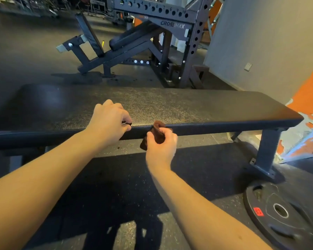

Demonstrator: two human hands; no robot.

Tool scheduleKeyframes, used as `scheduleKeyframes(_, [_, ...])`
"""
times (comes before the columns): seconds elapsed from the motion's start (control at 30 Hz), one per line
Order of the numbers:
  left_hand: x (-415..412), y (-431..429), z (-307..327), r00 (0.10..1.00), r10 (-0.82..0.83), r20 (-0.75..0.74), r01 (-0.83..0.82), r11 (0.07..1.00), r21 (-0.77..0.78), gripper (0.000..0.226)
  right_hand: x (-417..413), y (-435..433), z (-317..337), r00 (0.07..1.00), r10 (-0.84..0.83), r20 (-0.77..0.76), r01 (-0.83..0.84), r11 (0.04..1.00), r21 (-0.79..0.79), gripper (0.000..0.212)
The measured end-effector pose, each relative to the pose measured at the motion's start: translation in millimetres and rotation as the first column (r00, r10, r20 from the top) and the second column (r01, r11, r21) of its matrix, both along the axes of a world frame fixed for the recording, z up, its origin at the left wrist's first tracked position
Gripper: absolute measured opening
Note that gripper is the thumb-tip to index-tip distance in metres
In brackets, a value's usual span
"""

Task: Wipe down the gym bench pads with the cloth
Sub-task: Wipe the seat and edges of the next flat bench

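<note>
Cloth (158,135) is bunched up in my right hand (161,148), pinched between thumb and curled fingers, with a brown fold poking up against the front edge of the bench pad (188,107) and the rest hanging just below it. It is not spread flat on the pad, so I judge I am between strokes or only setting up, not mid-wipe.

My left hand (107,117) rests on the same front edge, just beside the cloth, knuckles up and fingers curled in. There is a small dark glint at the fingertips, but I cannot tell whether I am pinching something there or only bracing.

The pad is long, flat and black, with a pebbled skin. Its middle looks duller and mottled, its ends darker and smoother, but I cannot read from that which part is cleaned. I see no clear damp streak, so most of the top probably remains. The incline bench (132,37) behind it is well apart from both hands — its pads likely wait too.
</note>
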State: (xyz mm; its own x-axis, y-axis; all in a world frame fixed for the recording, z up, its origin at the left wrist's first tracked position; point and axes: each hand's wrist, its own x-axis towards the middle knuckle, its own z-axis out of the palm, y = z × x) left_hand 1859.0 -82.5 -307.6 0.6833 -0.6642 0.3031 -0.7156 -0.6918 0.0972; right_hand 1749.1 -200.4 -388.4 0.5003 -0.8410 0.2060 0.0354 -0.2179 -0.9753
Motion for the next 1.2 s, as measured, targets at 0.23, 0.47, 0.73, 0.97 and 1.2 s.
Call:
scheduleKeyframes(0.23, [3.1, 5.1, 1.4, 0.999, -0.027, -0.018, 0.027, 1.000, -0.005, 0.028, -20.6, -79.5, 27.4, 0.954, -0.297, -0.030, 0.297, 0.955, 0.014, 0.016])
scheduleKeyframes(0.47, [5.6, 3.5, 3.3, 0.999, 0.004, -0.052, -0.004, 1.000, -0.005, 0.023, 1.2, -27.0, 14.0, 0.989, -0.140, -0.040, 0.128, 0.970, -0.208, 0.028])
scheduleKeyframes(0.73, [6.7, -5.6, 13.1, 0.995, 0.048, -0.084, -0.042, 0.997, 0.069, 0.019, -3.9, -26.7, 22.9, 0.995, 0.035, -0.095, -0.061, 0.956, -0.287, 0.025])
scheduleKeyframes(0.97, [-4.8, -9.1, 6.9, 0.995, 0.089, -0.055, -0.087, 0.996, 0.035, 0.023, -18.1, -62.5, 19.9, 0.991, -0.125, -0.040, 0.112, 0.968, -0.225, 0.028])
scheduleKeyframes(1.2, [-13.1, -6.4, 14.0, 0.991, 0.121, -0.056, -0.113, 0.986, 0.120, 0.025, 25.1, 26.3, -3.0, 0.992, 0.111, 0.057, -0.093, 0.960, -0.264, 0.025])
